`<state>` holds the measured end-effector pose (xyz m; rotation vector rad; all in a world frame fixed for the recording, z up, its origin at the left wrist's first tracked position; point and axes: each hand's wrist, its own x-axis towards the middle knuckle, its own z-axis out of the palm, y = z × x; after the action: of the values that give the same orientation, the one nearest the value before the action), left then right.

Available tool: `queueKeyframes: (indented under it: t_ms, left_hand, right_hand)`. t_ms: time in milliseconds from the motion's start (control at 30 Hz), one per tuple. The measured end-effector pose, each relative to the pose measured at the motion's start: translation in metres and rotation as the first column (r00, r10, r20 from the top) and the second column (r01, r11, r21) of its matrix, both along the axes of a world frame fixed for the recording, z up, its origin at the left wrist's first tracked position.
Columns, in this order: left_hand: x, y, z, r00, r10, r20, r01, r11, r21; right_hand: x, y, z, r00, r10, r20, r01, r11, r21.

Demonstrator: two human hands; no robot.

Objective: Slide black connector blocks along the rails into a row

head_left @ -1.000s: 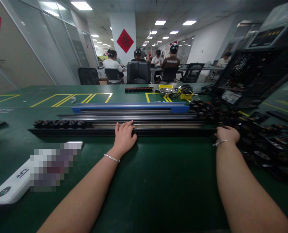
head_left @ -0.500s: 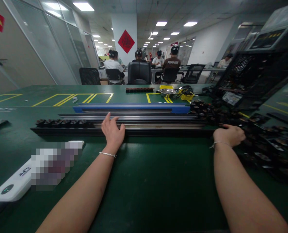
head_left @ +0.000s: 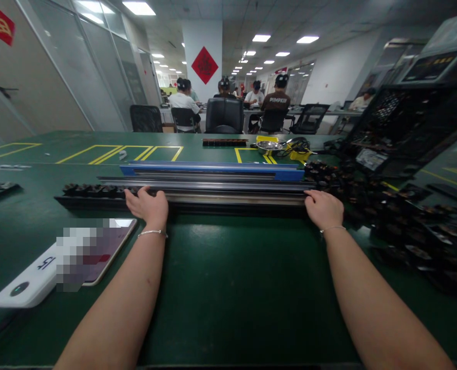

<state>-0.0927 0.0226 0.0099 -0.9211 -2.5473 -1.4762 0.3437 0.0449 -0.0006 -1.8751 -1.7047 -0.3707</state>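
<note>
A long black rail [head_left: 236, 209] lies crosswise on the green table, with a row of small black parts [head_left: 92, 191] seated along its left end. My left hand [head_left: 149, 208] rests at the right end of that row, thumb and fingers apart, fingertips at the parts. At the rail's right end, my right hand [head_left: 324, 209] has its fingers pressed together; whatever lies between them is hidden. Just beyond stand more long dark metal strips [head_left: 213, 185] and a blue channel-shaped bar [head_left: 290, 175].
A heap of black parts [head_left: 417, 226] spreads at the right, before a tilted black bin [head_left: 398, 128]. A white device [head_left: 28, 288] and a phone [head_left: 115, 257] lie at the left. Farther back are a metal bowl [head_left: 270, 148] and a dark strip [head_left: 224, 143].
My left hand has moved left along the rail to the row of black parts. My right hand has come left from the heap to the rail's right end.
</note>
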Motion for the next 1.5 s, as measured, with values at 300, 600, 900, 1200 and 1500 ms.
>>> queueKeyframes:
  t_ms: [300,600,900,1200,1500]
  left_hand:
    - [-0.004,0.002,-0.002,1.000,0.009,-0.015,-0.010,1.000,-0.012]
    - [0.001,0.003,-0.004,1.000,0.010,-0.002,-0.010,1.000,0.011]
    - [0.006,0.002,-0.001,1.000,0.002,0.015,-0.001,0.998,-0.063]
    - [0.007,0.002,-0.003,1.000,-0.001,-0.014,0.000,0.998,-0.069]
    - [0.007,0.004,-0.009,1.000,0.003,-0.028,-0.003,1.000,-0.009]
  right_hand:
    - [0.000,0.000,0.001,0.998,-0.053,-0.037,0.052,0.999,-0.012]
    - [-0.001,-0.001,0.003,0.997,-0.069,-0.040,0.067,0.997,-0.043]
    - [0.000,-0.001,0.004,0.998,-0.062,-0.006,0.062,0.997,-0.043]
    - [-0.002,-0.001,0.004,0.997,-0.076,-0.022,0.075,0.996,-0.046]
    - [-0.004,-0.002,0.006,0.995,-0.090,-0.039,0.088,0.995,-0.051]
